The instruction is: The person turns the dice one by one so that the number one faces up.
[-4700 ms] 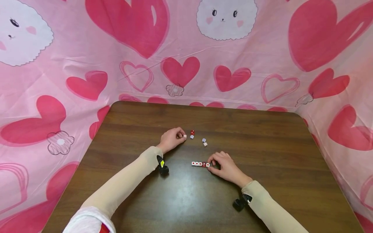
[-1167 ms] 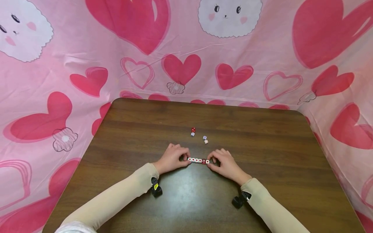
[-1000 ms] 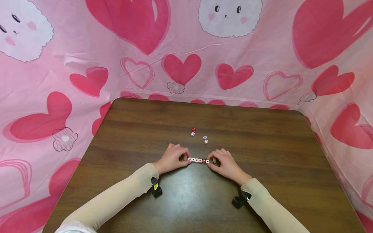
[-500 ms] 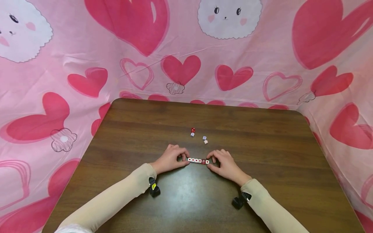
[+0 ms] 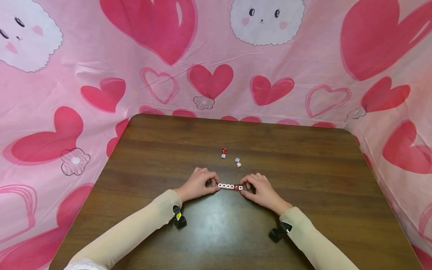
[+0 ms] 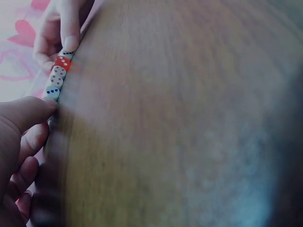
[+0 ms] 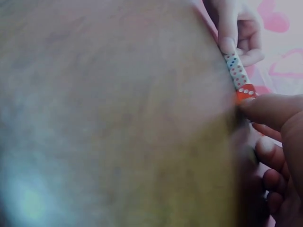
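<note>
A straight row of dice lies on the wooden table [image 5: 162,150], mostly white dice [image 5: 228,186] with single red dots on top and one red die [image 5: 236,187] second from the right. My left hand [image 5: 199,183] pinches the white die [image 5: 220,185] at the left end between thumb and fingers. At the opposite end, my right hand [image 5: 263,190] pinches the rightmost white die [image 5: 240,188]. In the left wrist view, my left thumb [image 6: 33,111] rests against the row's near end. My right thumb [image 7: 265,108] hides the end die in the right wrist view.
Behind the row lie a red die [image 5: 224,150] with a white die [image 5: 223,156] against it. Two more white dice, one with blue markings [image 5: 237,160] and another [image 5: 239,164], sit to their right. A pink heart-patterned cloth [image 5: 216,48] hangs around the table.
Since the oldest frame, my left hand has brought a white die from the back group to the row's left end. Over the last second, both hands have hardly moved.
</note>
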### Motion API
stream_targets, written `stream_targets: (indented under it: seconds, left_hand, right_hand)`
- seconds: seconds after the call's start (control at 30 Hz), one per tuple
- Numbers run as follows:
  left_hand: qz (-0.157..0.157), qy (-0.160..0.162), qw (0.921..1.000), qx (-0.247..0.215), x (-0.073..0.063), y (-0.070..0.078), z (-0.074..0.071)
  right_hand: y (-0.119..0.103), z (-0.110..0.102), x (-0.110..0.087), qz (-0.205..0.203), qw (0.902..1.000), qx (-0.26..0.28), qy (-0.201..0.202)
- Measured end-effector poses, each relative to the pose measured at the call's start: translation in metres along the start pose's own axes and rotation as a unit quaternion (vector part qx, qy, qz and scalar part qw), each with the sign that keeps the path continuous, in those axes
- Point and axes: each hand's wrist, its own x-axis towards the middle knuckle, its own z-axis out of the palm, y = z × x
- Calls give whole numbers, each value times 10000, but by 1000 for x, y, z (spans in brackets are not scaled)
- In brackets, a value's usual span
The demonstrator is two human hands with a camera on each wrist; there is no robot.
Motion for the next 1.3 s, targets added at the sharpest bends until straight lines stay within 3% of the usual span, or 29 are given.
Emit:
stream_targets:
  seconds: [0.3, 0.57, 1.03, 1.3]
  left_hand:
    - [-112, -60, 9999, 94, -1, 5, -2]
    - [-100, -21, 9999, 96, -2, 5, -1]
    - [-164, -151, 9997, 126, 1, 9, -6]
    - [-165, -154, 9997, 127, 1, 9, -5]
  right_hand:
    - [0, -18, 10, 551, 9949, 530, -666]
    - [8, -28, 32, 897, 9951, 397, -146]
    - [4, -20, 61, 1795, 9837, -6, 84]
    - [6, -16, 66, 1750, 9844, -201, 21]
